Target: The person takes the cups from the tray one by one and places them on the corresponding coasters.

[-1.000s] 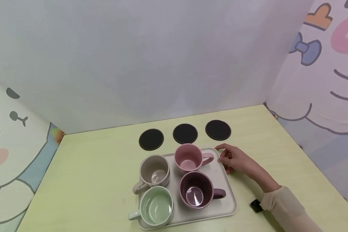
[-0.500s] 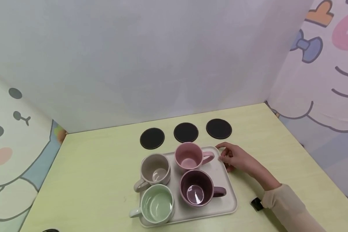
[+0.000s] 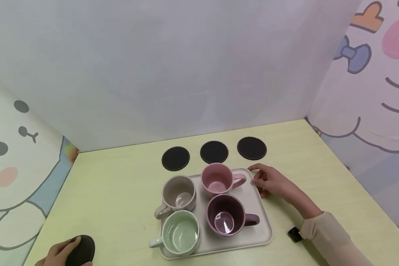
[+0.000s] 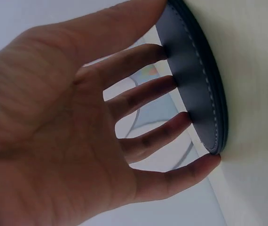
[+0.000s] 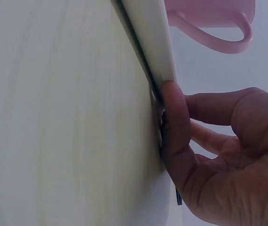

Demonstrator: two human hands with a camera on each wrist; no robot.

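At the lower left of the head view, my left hand (image 3: 58, 255) holds a round black coaster (image 3: 83, 250) by its rim. In the left wrist view the thumb and fingertips lie around the coaster's stitched edge (image 4: 193, 80), just off or on the table; the layered rim may be more than one coaster. My right hand (image 3: 269, 181) grips the right far corner of a cream tray (image 3: 254, 201), fingers bent at its rim. On the tray stand a pink mug (image 3: 217, 179), a beige mug (image 3: 178, 194), a green mug (image 3: 180, 233) and a dark purple mug (image 3: 225, 216).
Three black coasters lie in a row behind the tray: left coaster (image 3: 175, 158), middle coaster (image 3: 214, 151), right coaster (image 3: 251, 148). A small black object (image 3: 295, 234) sits by my right sleeve. Walls (image 3: 186, 74) close the pale table (image 3: 119, 192) at the back and sides.
My left hand has come into view at the lower left with the black coaster, whose edge first showed half a second ago. My right hand, tray and mugs stay put.
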